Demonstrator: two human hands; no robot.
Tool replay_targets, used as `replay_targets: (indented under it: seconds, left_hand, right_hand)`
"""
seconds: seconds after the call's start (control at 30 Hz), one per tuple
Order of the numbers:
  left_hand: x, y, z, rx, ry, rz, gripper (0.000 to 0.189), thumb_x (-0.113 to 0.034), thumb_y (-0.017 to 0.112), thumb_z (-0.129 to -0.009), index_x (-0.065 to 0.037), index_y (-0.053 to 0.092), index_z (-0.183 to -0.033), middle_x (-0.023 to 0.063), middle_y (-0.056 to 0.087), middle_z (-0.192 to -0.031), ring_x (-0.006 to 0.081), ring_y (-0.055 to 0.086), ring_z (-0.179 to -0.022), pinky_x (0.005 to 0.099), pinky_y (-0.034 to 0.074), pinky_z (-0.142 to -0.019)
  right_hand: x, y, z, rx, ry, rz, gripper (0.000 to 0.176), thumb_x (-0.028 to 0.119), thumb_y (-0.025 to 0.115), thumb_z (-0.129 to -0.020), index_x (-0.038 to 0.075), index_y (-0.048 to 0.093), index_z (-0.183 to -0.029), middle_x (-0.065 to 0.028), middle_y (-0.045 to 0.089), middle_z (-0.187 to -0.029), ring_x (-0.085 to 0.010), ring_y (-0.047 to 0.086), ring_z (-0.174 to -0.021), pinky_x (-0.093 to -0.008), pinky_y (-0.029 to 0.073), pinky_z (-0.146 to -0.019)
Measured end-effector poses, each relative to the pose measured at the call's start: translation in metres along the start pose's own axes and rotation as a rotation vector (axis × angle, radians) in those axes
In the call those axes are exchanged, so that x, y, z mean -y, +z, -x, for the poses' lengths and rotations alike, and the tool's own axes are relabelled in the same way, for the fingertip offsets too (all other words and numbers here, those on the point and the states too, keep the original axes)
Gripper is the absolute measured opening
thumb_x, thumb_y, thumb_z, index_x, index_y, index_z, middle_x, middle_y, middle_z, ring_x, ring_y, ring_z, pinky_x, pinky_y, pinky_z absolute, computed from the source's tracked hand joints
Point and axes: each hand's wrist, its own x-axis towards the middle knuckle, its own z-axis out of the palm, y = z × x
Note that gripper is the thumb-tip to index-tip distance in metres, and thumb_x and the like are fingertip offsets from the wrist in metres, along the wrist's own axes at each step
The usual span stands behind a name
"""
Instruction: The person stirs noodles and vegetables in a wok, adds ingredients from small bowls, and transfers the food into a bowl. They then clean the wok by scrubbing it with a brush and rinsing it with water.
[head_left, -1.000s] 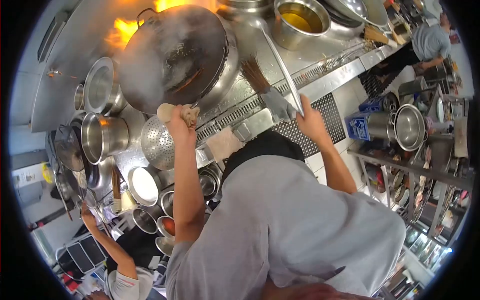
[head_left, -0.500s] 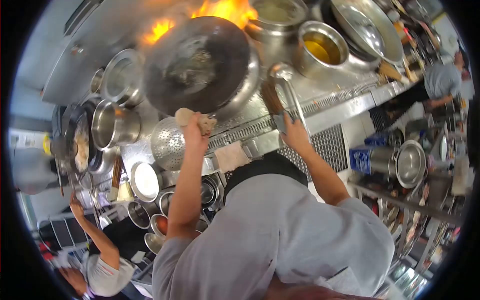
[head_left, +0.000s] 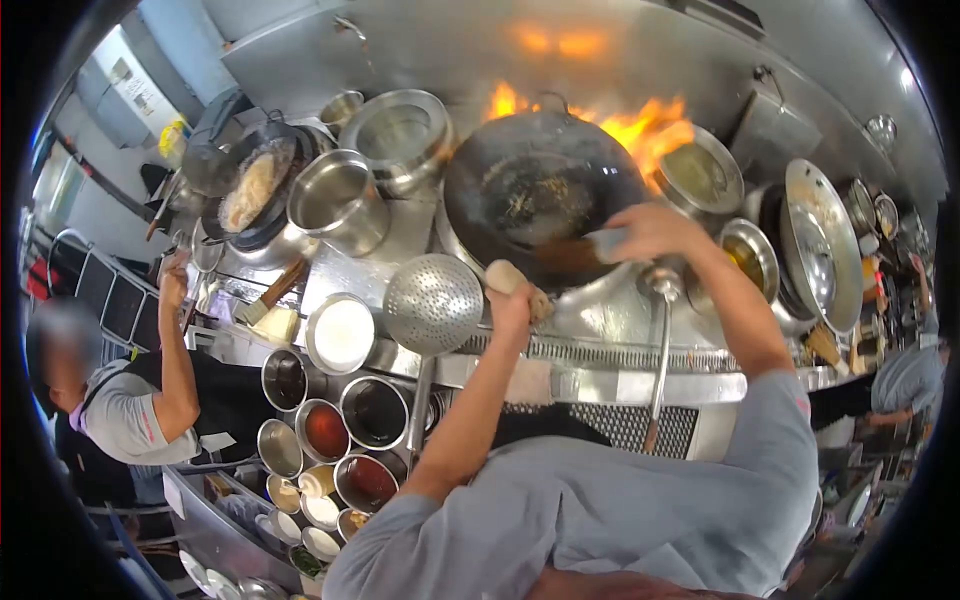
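Observation:
A large dark wok (head_left: 490,220) sits on the burner, with scraps and moisture at its bottom and flames behind it. My left hand (head_left: 511,312) is closed on a bunched pale cloth (head_left: 541,306) at the wok's near rim; any wok handle inside the cloth is hidden. My right hand (head_left: 655,232) grips the grey-bound end of a brown wok brush (head_left: 570,257). Its bristles, smeared by motion, are inside the wok on the right side.
Flames (head_left: 655,130) rise behind the wok. A perforated strainer (head_left: 433,303) lies left of my left hand, a long-handled ladle (head_left: 662,330) to the right. Sauce pots (head_left: 322,430) stand lower left. Another person's hand (head_left: 173,280) is by a second wok (head_left: 212,215).
My right hand has brought the brush from the counter's right side up into the wok. My left hand stays on the cloth at the wok's rim. The camera view has turned.

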Motion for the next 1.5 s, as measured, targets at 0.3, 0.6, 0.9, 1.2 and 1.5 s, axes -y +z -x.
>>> replay_targets:
  seconds: [0.3,0.6,0.9,1.2,1.5]
  left_hand:
    - [0.007,-0.005,0.001,-0.029,0.001,-0.028,0.038,-0.011,0.062,-0.08,-0.006,0.035,-0.106,0.012,0.053,-0.086,0.0174,0.054,-0.057,0.0279,0.038,-0.038]
    - [-0.006,0.0,0.013,-0.006,-0.048,-0.007,0.049,-0.017,0.065,-0.08,-0.007,0.032,-0.113,0.0121,0.053,-0.095,0.0181,0.058,-0.067,0.0288,0.043,-0.041]
    - [-0.014,-0.021,0.025,0.081,-0.093,0.06,0.051,-0.023,0.066,-0.083,-0.01,0.034,-0.121,0.0086,0.055,-0.104,0.0191,0.06,-0.08,0.0324,0.049,-0.052]
    - [0.017,-0.09,0.044,0.323,-0.189,0.282,0.055,-0.031,0.061,-0.091,-0.01,0.04,-0.137,0.0089,0.055,-0.123,0.0251,0.058,-0.11,0.0421,0.05,-0.093]
    - [0.017,-0.114,0.069,0.354,-0.165,0.275,0.062,-0.038,0.06,-0.09,-0.005,0.04,-0.138,0.014,0.052,-0.131,0.0283,0.053,-0.119,0.0445,0.044,-0.101]
  right_hand:
    - [0.068,0.09,-0.139,-0.153,-0.046,0.138,0.047,0.031,0.068,-0.065,0.005,0.068,-0.105,-0.0216,0.068,-0.101,-0.0391,0.065,-0.094,-0.0452,0.051,-0.087]
    - [0.06,0.057,-0.149,-0.123,0.042,0.223,0.036,0.026,0.063,-0.067,0.001,0.071,-0.092,-0.0249,0.067,-0.1,-0.0373,0.067,-0.093,-0.0446,0.053,-0.084]
    - [0.03,0.036,-0.191,-0.083,0.122,0.121,0.045,0.03,0.069,-0.062,0.006,0.071,-0.1,-0.0206,0.069,-0.101,-0.0345,0.067,-0.095,-0.0404,0.054,-0.082]
    - [0.006,0.023,-0.203,-0.083,0.133,-0.051,0.04,0.036,0.07,-0.06,0.009,0.074,-0.09,-0.017,0.07,-0.086,-0.0311,0.069,-0.081,-0.0402,0.055,-0.072]
    - [0.008,0.014,-0.194,-0.025,0.185,0.131,0.042,0.034,0.071,-0.06,0.007,0.074,-0.091,-0.0164,0.07,-0.1,-0.0302,0.068,-0.092,-0.0402,0.055,-0.078]
